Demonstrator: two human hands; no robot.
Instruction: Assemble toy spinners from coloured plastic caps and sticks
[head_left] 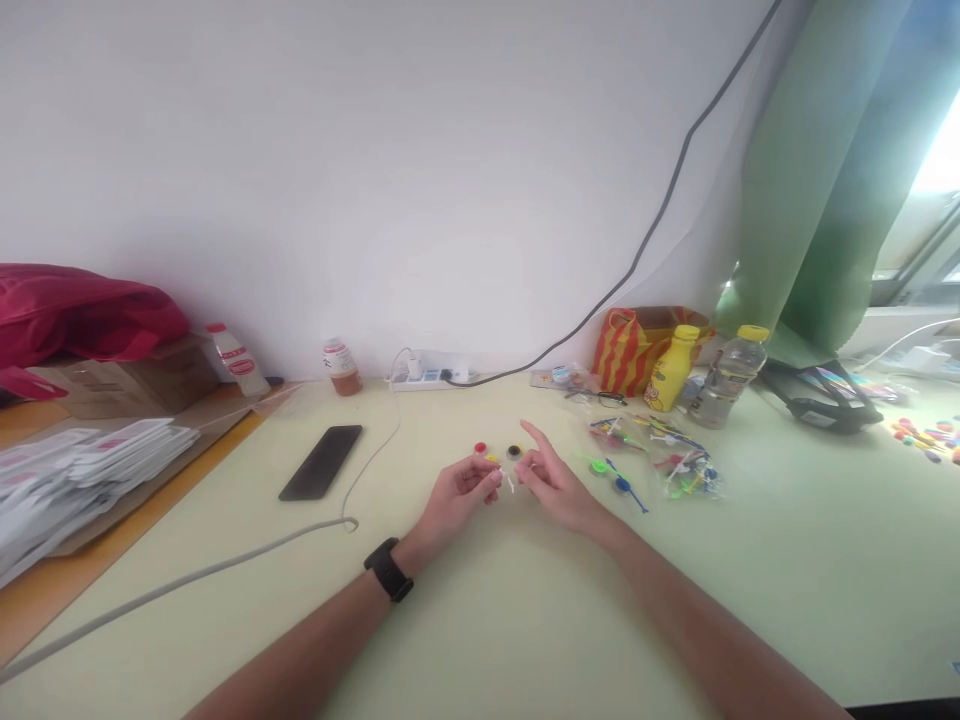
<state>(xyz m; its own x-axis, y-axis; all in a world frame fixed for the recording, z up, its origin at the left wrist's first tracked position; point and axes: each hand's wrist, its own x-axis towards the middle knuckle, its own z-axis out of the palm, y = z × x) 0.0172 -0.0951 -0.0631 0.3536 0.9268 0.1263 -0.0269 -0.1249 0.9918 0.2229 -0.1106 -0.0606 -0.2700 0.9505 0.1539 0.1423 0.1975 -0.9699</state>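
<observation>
My left hand (457, 492), with a black watch on its wrist, pinches a small thin white plastic piece (510, 482) between thumb and forefinger. Facing it a short way to the right is my right hand (559, 488). Its forefinger points up and away while the thumb and another finger close together near the white piece; whether anything is between them is too small to tell. Just beyond the fingertips, a red disc (480, 448) and a black disc (514, 451) lie on the table. Something yellow (491, 458) shows partly behind my left fingers.
Right of my hands lie green and blue plastic parts (621, 485) and clear bags of coloured parts (686, 470). A phone (321, 463) and grey cable (225, 570) lie left. Bottles, a power strip (427, 376) and a striped bag (626, 350) stand along the wall.
</observation>
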